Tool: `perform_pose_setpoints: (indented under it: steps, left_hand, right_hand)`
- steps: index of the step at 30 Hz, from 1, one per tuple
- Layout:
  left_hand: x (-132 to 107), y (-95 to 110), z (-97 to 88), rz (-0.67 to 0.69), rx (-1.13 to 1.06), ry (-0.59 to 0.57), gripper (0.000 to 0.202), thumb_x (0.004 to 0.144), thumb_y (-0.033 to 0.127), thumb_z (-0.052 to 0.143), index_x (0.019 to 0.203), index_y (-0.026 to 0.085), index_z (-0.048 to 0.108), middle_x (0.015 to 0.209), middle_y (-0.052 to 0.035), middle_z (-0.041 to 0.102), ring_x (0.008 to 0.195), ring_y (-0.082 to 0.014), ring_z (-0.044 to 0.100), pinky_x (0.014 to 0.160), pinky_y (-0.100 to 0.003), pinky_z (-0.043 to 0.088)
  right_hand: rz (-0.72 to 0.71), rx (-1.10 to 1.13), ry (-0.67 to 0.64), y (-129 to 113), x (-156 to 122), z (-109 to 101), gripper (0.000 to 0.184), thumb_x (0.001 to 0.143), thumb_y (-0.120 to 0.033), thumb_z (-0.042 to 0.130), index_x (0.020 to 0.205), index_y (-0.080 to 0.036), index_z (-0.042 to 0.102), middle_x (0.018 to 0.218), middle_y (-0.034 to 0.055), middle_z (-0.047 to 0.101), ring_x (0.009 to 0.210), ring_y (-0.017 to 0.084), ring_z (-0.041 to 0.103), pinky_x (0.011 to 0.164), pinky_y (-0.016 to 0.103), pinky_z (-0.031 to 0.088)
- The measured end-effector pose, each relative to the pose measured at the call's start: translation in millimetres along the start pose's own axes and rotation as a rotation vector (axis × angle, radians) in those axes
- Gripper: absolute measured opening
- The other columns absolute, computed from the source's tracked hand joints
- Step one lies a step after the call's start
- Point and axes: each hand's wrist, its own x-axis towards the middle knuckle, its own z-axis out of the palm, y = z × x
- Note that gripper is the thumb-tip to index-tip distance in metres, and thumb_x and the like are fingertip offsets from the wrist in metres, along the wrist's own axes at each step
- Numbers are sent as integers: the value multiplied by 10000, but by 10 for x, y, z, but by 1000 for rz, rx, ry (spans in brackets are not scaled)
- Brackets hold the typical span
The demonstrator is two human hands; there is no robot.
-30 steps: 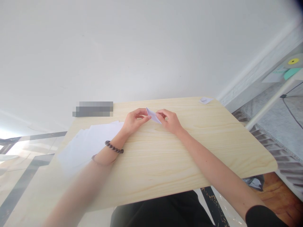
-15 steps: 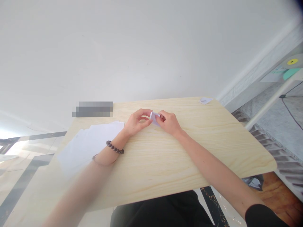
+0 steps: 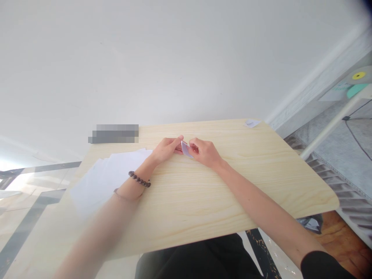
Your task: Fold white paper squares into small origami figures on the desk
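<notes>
A small folded piece of white paper (image 3: 185, 150) is held between my hands over the middle of the wooden table. My right hand (image 3: 205, 152) pinches its right side between thumb and fingers. My left hand (image 3: 167, 149) is at the paper's left edge, thumb raised and fingers stretched out beside it; whether those fingertips touch the paper I cannot tell. A dark beaded bracelet (image 3: 139, 179) circles my left wrist. Several white paper sheets (image 3: 116, 170) lie overlapping left of my left hand.
Another small folded paper (image 3: 252, 123) lies at the table's back right corner. A blurred-out dark patch (image 3: 114, 133) covers the back left corner. The pale wooden table (image 3: 197, 209) meets a white wall (image 3: 174, 69) behind. A white pole (image 3: 331, 126) stands off the right side.
My left thumb has lifted and its fingers have straightened beside the paper. The folded paper has shifted slightly left and tilted more upright, with my right hand still pinching it.
</notes>
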Motion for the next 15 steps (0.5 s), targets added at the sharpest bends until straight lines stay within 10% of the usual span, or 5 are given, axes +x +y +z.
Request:
perform_pose_setpoints:
  steps: [15]
  left_hand:
    - [47,-65,-37,-14,194,180,417,677,528,575,823,153,683,730,-30,640,661,-135,527,599,-239,383]
  right_hand:
    - [111,74,-64,-16,19,-32,143,758,-217,446,629,-189,390,568,-31,456,512,82,378,525,211,293]
